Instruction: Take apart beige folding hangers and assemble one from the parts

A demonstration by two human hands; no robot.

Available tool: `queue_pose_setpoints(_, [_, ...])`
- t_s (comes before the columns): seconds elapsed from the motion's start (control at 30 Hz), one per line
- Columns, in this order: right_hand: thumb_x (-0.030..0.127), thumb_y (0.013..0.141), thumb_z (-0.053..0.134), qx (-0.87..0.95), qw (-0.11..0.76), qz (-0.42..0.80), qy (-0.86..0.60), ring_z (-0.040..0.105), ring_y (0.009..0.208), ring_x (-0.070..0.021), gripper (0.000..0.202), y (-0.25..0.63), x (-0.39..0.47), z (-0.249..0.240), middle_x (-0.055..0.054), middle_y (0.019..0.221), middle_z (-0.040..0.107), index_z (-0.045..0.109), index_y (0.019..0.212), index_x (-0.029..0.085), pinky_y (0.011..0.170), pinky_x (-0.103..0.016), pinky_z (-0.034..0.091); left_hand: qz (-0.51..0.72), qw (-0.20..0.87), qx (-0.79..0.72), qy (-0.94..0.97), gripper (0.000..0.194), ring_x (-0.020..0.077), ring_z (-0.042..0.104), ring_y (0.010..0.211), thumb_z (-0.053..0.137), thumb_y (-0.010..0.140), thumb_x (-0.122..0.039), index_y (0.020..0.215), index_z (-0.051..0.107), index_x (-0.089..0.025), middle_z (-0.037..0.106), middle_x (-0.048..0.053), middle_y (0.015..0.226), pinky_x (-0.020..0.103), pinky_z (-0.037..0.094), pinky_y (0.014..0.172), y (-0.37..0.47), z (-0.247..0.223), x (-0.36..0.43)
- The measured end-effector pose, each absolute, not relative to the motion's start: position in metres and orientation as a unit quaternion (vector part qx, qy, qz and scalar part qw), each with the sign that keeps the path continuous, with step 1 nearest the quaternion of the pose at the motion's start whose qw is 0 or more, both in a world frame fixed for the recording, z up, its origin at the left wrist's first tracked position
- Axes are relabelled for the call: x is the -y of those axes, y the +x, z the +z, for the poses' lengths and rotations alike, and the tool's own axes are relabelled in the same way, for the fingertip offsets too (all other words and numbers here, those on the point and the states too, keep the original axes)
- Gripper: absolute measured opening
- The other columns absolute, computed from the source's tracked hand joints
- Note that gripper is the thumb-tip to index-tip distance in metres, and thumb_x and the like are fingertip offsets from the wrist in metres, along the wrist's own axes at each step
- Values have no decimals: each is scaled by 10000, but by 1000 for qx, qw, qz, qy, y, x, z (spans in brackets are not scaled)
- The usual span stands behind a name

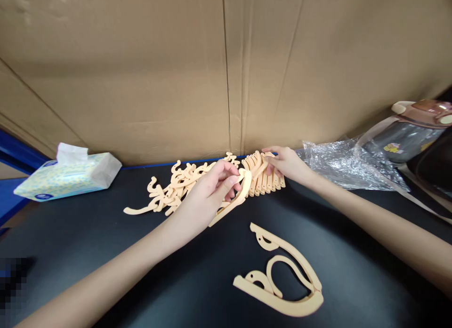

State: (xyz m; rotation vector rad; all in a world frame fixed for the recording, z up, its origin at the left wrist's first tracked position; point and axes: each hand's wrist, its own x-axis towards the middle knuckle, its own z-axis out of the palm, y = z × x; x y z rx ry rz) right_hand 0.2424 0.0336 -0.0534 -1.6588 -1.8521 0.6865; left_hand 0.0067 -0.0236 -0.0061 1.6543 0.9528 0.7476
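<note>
My left hand (219,184) is closed around a beige plastic piece of a folding hanger (235,200), whose curved arm slants down to the left. My right hand (282,163) reaches to the neat row of hanger arms (266,184) at the back, thumb and fingers closed on one hanger arm (260,168) at the top of the row. Left of the row lies a loose heap of hanger hooks and small parts (178,182), partly hidden behind my left hand. In front, a joined folding hanger (300,309) lies folded on the black table.
A tissue pack (77,175) lies at the back left. Crumpled clear plastic wrap (346,165) sits at the right, with a strapped water bottle (402,135) behind it. A cardboard wall (169,74) closes off the back of the black table (169,290).
</note>
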Motion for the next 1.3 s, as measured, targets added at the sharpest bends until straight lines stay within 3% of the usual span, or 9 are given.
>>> queue_pose_setpoints(0.13, [254, 829, 507, 726, 253, 198, -609, 511, 478, -123, 328, 239, -28, -47, 34, 567, 608, 534, 1149, 184, 535, -256, 399, 313, 525, -395, 686, 63, 72, 467, 631, 372, 924, -184, 893, 427, -193, 516, -34, 738, 193, 396, 598, 7, -5, 24])
queue_pose_setpoints(0.27, [283, 828, 515, 757, 213, 90, -611, 568, 625, -147, 318, 239, -25, -42, 14, 744, 661, 547, 1139, 227, 608, -267, 387, 319, 519, -393, 689, 62, 72, 460, 620, 364, 913, -186, 890, 422, -191, 512, -29, 752, 195, 397, 599, 7, -4, 23])
queue_pose_setpoints(0.47, [271, 850, 455, 777, 162, 11, -608, 587, 685, -150, 260, 243, -26, -36, 13, 792, 667, 584, 1074, 244, 565, -251, 348, 306, 428, -412, 744, 149, 94, 392, 587, 355, 916, -293, 880, 472, -208, 430, -42, 677, 196, 322, 534, -1, -11, 18])
queue_pose_setpoints(0.73, [416, 853, 449, 779, 111, 34, -617, 563, 661, -161, 253, 261, -28, -20, -26, 793, 659, 593, 835, 208, 559, -269, 332, 154, 194, -477, 843, 264, 144, 470, 515, 390, 873, -314, 939, 627, -219, 515, -15, 569, 238, 280, 515, 4, -5, -5])
queue_pose_setpoints(0.83, [521, 859, 419, 769, 110, 46, -627, 511, 575, -145, 366, 262, -28, -21, -18, 653, 599, 501, 696, 203, 532, -269, 311, 57, 113, -460, 879, 277, 166, 518, 552, 445, 853, -359, 760, 646, -193, 568, 21, 595, 251, 275, 526, 17, -4, -19])
queue_pose_setpoints(0.93, [575, 848, 415, 763, 116, 46, -634, 472, 542, -141, 412, 258, -27, -25, -1, 591, 546, 416, 657, 210, 519, -265, 291, 17, 96, -451, 887, 250, 182, 533, 553, 536, 797, -372, 656, 620, -183, 588, 37, 602, 257, 278, 525, 31, -6, -26])
queue_pose_setpoints(1.13, [493, 822, 517, 786, 148, 76, -595, 485, 581, -133, 325, 252, -27, -34, 10, 641, 544, 417, 699, 209, 534, -248, 292, 36, 61, -449, 891, 190, 232, 579, 676, 513, 811, -304, 738, 627, -170, 619, 73, 705, 283, 319, 594, 44, -9, -16])
queue_pose_setpoints(1.3, [441, 817, 533, 805, 160, 90, -563, 509, 636, -140, 264, 253, -29, -35, 2, 709, 579, 459, 732, 202, 570, -247, 315, 66, 130, -435, 889, 250, 185, 539, 588, 514, 829, -350, 695, 642, -184, 611, 44, 655, 278, 320, 591, 44, -7, -3])
